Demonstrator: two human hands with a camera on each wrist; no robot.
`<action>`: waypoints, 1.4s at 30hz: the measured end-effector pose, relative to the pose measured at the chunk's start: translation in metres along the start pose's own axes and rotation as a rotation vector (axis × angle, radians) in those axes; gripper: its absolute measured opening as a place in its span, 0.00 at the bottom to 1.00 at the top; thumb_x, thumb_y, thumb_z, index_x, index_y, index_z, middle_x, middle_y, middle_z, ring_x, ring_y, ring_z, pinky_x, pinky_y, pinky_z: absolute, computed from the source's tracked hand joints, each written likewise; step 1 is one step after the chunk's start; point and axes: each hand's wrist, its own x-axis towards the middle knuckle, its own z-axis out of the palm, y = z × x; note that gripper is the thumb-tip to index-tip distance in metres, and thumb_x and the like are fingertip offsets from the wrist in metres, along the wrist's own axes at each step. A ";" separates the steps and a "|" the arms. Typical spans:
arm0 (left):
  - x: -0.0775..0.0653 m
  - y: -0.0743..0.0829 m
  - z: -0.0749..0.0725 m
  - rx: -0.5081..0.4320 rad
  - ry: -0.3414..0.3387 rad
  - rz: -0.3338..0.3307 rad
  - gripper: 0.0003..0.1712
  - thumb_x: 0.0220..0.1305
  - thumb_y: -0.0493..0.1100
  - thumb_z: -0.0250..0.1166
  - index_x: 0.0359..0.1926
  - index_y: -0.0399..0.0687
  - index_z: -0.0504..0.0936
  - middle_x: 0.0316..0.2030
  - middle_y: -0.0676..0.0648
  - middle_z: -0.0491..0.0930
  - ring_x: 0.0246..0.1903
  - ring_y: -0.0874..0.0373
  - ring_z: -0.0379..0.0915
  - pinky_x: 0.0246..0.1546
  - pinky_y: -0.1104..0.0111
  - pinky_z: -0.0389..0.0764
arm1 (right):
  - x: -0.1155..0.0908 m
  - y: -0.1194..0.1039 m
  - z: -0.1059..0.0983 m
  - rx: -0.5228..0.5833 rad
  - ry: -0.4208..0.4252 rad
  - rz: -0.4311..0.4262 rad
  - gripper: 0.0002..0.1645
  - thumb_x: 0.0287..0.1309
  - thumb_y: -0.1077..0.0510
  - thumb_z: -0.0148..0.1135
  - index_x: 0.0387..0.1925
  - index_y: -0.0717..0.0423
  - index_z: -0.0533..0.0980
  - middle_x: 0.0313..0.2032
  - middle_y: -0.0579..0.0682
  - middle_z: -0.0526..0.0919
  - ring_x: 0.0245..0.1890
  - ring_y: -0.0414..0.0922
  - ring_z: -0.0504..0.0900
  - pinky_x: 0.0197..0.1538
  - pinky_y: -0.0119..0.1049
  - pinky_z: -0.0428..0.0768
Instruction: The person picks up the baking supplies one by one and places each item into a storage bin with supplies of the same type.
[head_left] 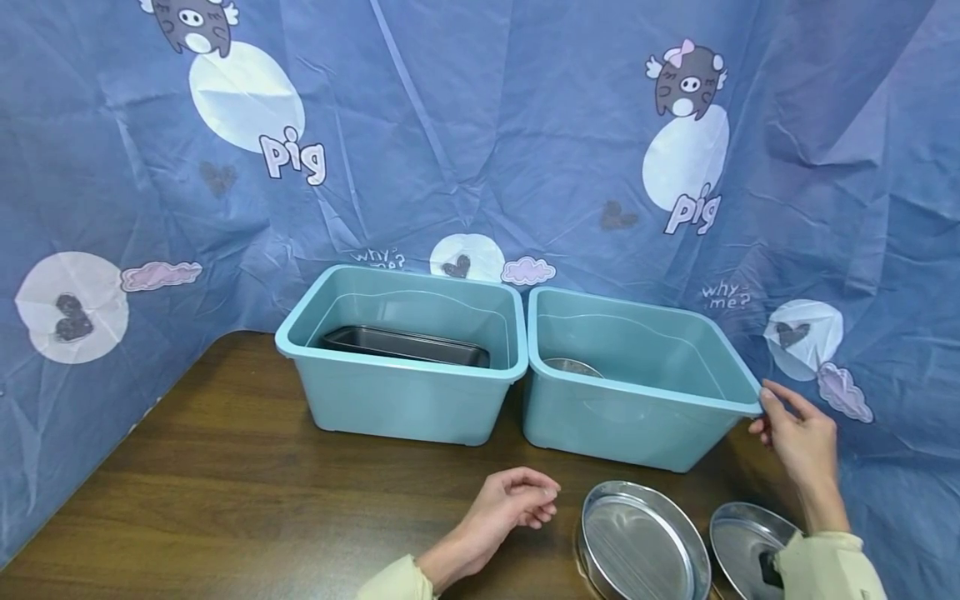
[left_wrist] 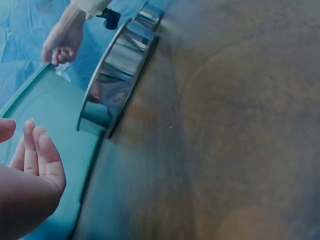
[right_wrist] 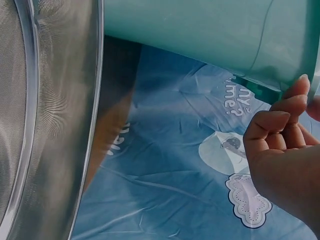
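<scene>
In the head view, my right hand [head_left: 802, 437] pinches the rim at the front right corner of the right blue-green bin [head_left: 622, 425]. The right wrist view shows that hand [right_wrist: 285, 130] with fingers bent at the edge of the bin [right_wrist: 190, 35]. My left hand [head_left: 506, 508] hovers over the table in front of the bins, fingers loosely curled and holding nothing. To its right is a round metal sieve [head_left: 637, 542], its mesh [right_wrist: 12, 100] close up in the right wrist view. Inside the right bin, a round metal piece [head_left: 573, 367] shows only partly.
The left blue-green bin [head_left: 397, 404] holds a dark rectangular pan [head_left: 412, 343]. A smaller round metal piece [head_left: 738, 533] lies beside the sieve, partly covered by my right sleeve [head_left: 828, 567]. A blue printed cloth [head_left: 480, 150] hangs behind the wooden table [head_left: 247, 483].
</scene>
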 end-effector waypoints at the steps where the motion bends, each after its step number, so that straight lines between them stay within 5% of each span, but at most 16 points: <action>1: 0.000 -0.001 0.001 -0.001 0.002 -0.001 0.13 0.68 0.37 0.64 0.49 0.31 0.83 0.29 0.50 0.83 0.30 0.61 0.79 0.33 0.73 0.79 | 0.001 -0.001 0.000 -0.027 0.003 0.002 0.15 0.75 0.54 0.59 0.58 0.53 0.80 0.14 0.40 0.79 0.12 0.34 0.75 0.17 0.25 0.72; 5: 0.002 -0.007 0.006 -0.009 0.005 -0.002 0.15 0.66 0.35 0.65 0.50 0.30 0.82 0.28 0.50 0.83 0.29 0.61 0.78 0.31 0.74 0.79 | 0.003 -0.002 0.001 -0.106 0.010 0.010 0.26 0.76 0.54 0.57 0.66 0.66 0.73 0.12 0.39 0.77 0.12 0.33 0.73 0.18 0.25 0.70; 10: 0.004 -0.014 0.010 0.005 0.008 0.001 0.15 0.64 0.33 0.65 0.51 0.29 0.82 0.28 0.50 0.83 0.28 0.62 0.78 0.30 0.75 0.78 | 0.004 -0.002 0.003 -0.126 0.028 0.027 0.20 0.75 0.55 0.58 0.62 0.60 0.76 0.11 0.39 0.76 0.11 0.33 0.72 0.17 0.25 0.68; 28: 0.009 -0.025 0.021 0.225 0.021 0.014 0.16 0.62 0.31 0.69 0.51 0.31 0.83 0.26 0.47 0.84 0.23 0.61 0.75 0.29 0.72 0.79 | 0.007 -0.001 0.006 -0.103 -0.007 0.031 0.26 0.75 0.57 0.56 0.65 0.70 0.72 0.12 0.39 0.75 0.12 0.33 0.70 0.17 0.25 0.67; 42: 0.009 -0.027 0.033 0.271 -0.014 -0.003 0.21 0.63 0.33 0.72 0.56 0.33 0.82 0.23 0.48 0.82 0.19 0.62 0.76 0.21 0.76 0.77 | 0.006 -0.002 0.004 -0.035 0.000 0.041 0.23 0.73 0.59 0.57 0.63 0.69 0.73 0.12 0.41 0.75 0.12 0.33 0.70 0.17 0.25 0.67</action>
